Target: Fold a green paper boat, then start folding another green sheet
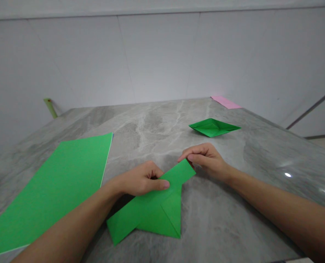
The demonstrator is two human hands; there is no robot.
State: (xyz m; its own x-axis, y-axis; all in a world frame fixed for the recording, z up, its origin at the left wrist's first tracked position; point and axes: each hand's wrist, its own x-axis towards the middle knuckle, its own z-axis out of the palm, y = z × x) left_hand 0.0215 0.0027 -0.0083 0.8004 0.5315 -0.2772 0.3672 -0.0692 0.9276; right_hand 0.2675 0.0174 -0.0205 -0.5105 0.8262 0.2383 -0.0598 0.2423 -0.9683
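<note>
A folded sheet of green paper (151, 212) is held tilted a little over the table, with a long strip across its top and a creased, wider part below. My left hand (146, 179) pinches its upper edge, thumb on the front and the other fingers behind, partly hidden. At the strip's upper right corner is my right hand (203, 159), thumb and forefinger close together by the paper's edge. Its remaining fingers curl under, and whether it grips the corner or only touches it is hard to see.
To the left lies a flat stack of green paper (61, 182). A folded green paper boat shape (213, 128) sits beyond my right hand. Farther back, a pink paper (225, 102) rests at the edge of the grey marbled table (157, 128), against a white wall (157, 54).
</note>
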